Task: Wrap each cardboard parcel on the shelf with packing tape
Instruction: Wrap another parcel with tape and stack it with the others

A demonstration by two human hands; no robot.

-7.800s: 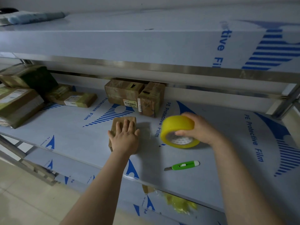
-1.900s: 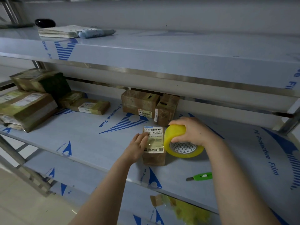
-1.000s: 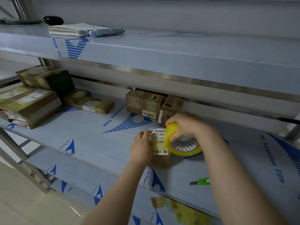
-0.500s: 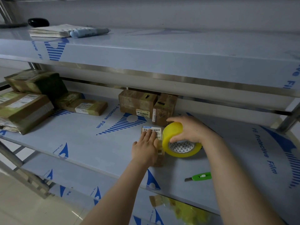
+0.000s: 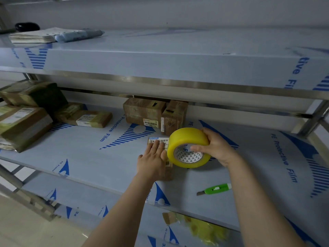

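The left hand (image 5: pixel 151 161) lies flat on the parcel (image 5: pixel 168 172), fingers straight and together, pressing it to the shelf (image 5: pixel 89 154); its label (image 5: pixel 159 140) shows past the fingertips. The right hand (image 5: pixel 215 147) grips the roll (image 5: pixel 187 138), fingers curled over its rim and into the core, the roll just right of the left fingers at the parcel's edge. Taping this parcel seems to be in hand: next the roll likely must be drawn across the top while the left hand pins it, then the knife (image 5: pixel 216 188), near the right wrist, cuts the tape
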